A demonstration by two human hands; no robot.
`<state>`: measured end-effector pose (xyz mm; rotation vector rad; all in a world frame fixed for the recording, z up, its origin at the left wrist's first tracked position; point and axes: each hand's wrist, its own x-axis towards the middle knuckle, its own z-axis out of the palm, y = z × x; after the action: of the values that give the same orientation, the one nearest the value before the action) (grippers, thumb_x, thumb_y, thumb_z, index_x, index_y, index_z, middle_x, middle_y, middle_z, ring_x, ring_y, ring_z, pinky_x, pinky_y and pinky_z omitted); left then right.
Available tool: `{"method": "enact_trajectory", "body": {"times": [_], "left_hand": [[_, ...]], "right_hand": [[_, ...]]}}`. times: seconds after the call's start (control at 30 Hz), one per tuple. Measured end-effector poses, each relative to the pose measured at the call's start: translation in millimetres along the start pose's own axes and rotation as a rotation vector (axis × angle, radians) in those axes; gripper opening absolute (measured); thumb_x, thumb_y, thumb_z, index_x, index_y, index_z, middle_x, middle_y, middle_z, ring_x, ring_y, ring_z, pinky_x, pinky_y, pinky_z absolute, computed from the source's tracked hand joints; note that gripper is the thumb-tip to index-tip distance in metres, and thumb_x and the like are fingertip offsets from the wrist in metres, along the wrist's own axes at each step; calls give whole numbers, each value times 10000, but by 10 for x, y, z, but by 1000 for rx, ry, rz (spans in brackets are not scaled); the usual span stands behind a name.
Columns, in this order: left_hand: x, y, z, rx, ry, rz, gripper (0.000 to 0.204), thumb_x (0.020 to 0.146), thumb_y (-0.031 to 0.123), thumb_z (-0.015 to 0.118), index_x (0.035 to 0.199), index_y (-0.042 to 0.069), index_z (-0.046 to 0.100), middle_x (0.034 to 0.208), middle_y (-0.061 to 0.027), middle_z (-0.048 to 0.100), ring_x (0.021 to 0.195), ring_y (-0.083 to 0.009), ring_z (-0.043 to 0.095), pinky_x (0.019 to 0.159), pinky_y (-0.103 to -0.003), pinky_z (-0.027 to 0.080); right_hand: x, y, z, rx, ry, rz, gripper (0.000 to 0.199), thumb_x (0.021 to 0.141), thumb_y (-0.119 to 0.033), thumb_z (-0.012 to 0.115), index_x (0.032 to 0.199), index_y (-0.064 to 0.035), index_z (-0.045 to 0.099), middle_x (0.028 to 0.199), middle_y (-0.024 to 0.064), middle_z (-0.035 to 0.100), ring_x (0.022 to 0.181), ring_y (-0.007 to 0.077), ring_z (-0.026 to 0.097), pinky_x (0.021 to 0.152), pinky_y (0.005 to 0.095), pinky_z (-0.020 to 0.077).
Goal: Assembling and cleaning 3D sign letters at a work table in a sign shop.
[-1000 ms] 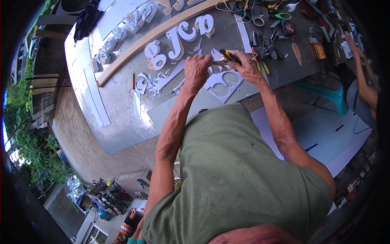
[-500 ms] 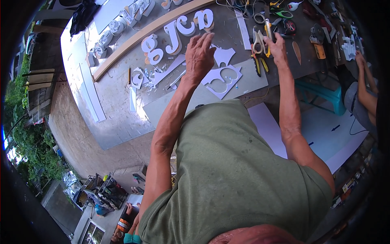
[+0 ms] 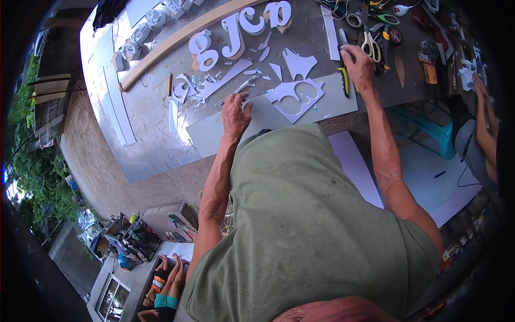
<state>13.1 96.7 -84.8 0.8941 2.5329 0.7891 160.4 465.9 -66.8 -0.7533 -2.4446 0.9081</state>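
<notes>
Your left hand (image 3: 236,114) rests with fingers spread, flat on the grey board (image 3: 257,121) at the near edge of the tabletop (image 3: 155,145). The white cut-out sheet (image 3: 295,96) lies just to its right, apart from your fingers. Your right hand (image 3: 358,61) curls down over a yellow-handled knife (image 3: 343,80) by the scissors (image 3: 369,40); whether that grip pinches the knife cannot be told.
</notes>
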Motion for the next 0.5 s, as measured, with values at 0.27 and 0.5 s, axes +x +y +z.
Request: {"method": "enact_trajectory", "body": {"times": [0.27,0.5], "left_hand": [[-460,-856,-525,147,446,-350,337,766,85,744,1085,35,647,993,-118,645,992,-299,586,912,-417,455],[-342,-1548,-999,396,475,-538,571,724,190,823,1225,30,600,1165,-182,624,1142,-362,552,985,-467,419]], "right_hand": [[-492,-283,756,-220,-208,-204,499,810,-80,720,1287,-35,579,1341,103,575,1256,312,508,1039,424,425],[-279,-193,912,-371,-234,-138,523,754,-153,794,1240,-99,608,1091,93,617,1045,317,555,902,456,447]]}}
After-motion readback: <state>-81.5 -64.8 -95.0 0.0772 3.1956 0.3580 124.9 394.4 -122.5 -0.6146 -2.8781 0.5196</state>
